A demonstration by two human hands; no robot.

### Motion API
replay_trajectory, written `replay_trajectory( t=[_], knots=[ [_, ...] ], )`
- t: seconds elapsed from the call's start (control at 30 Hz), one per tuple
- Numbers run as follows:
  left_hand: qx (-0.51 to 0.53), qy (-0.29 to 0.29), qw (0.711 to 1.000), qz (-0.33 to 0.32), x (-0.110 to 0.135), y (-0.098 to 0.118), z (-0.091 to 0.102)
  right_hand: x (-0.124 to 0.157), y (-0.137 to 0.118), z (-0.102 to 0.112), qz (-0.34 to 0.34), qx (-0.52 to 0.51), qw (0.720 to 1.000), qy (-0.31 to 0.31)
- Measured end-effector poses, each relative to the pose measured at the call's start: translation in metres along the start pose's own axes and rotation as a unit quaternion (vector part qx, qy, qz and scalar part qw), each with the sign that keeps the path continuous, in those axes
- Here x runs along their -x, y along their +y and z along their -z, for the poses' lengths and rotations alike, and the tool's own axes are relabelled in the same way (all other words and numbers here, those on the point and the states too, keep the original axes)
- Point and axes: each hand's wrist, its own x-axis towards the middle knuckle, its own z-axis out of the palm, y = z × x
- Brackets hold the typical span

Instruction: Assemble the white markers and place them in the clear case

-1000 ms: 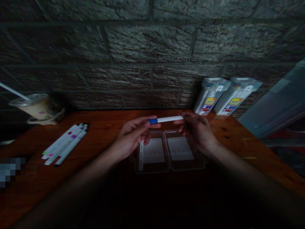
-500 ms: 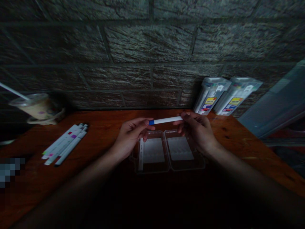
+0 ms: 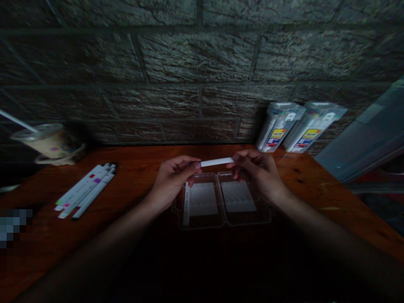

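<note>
Between both hands (image 3: 172, 176) (image 3: 262, 170) stretches a white marker (image 3: 216, 161)

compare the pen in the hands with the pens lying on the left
The held pen spans between left hand and right hand; the pile of pens lies on the table. The held pen runs nearly level across the view; the pile slants. Both show white barrels.

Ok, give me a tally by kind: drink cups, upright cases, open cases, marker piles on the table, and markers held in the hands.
Drink cup: 1
Upright cases: 2
Open case: 1
Marker pile: 1 (markers overlap, so not counted singly)
Held marker: 1
Total: 6
</note>
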Motion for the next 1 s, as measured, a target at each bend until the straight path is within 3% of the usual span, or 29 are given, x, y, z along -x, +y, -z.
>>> replay_trajectory(
  t=[0.23,0.57,0.8,1.0],
  knots=[
    [-0.058,-0.026,0.998,0.001,0.004,-0.001,-0.001,0.004,0.003,0.000,0.049,0.136,0.988,-0.057],
    [-0.089,-0.071,0.994,0.008,0.012,0.002,-0.009,0.014,0.009,0.000,0.151,0.289,0.944,-0.052],
    [-0.112,-0.096,0.989,-0.004,0.017,0.005,-0.014,0.018,0.004,-0.002,0.172,0.382,0.908,-0.024],
    [-0.122,-0.108,0.986,-0.031,0.020,0.005,-0.014,0.019,0.004,-0.003,0.144,0.370,0.918,-0.014]
  ],
)
